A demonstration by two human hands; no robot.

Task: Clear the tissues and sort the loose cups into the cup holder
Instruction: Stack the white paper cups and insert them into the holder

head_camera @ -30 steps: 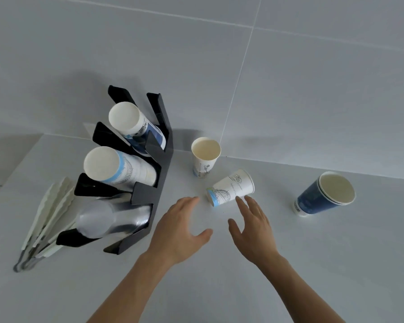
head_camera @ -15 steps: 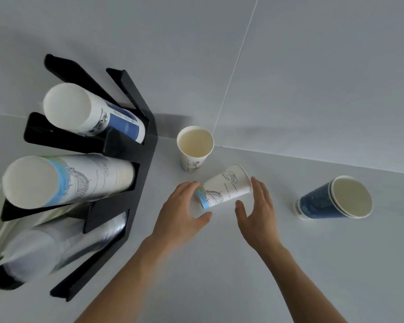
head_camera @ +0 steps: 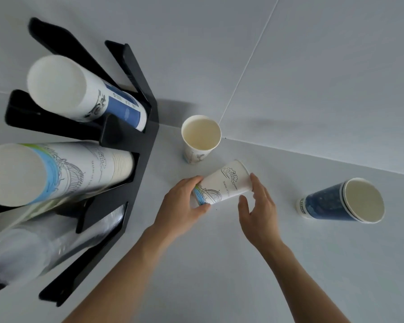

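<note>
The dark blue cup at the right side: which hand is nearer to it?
Right. The right hand lies just left of the dark blue cup, not touching it. The left hand is farther left, beyond the lying white cup.

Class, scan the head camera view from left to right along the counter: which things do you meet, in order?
Black cup holder with its cup stacks → left hand → tipped white cup → right hand → blue cups. The upright white cup overlaps, so it is omitted.

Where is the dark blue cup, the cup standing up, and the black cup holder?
dark blue cup [head_camera: 324,202], head view, on its blue side wall.
upright white cup [head_camera: 196,155], head view, on its outer wall below the rim.
black cup holder [head_camera: 147,145], head view, on its upright black frame.
</note>
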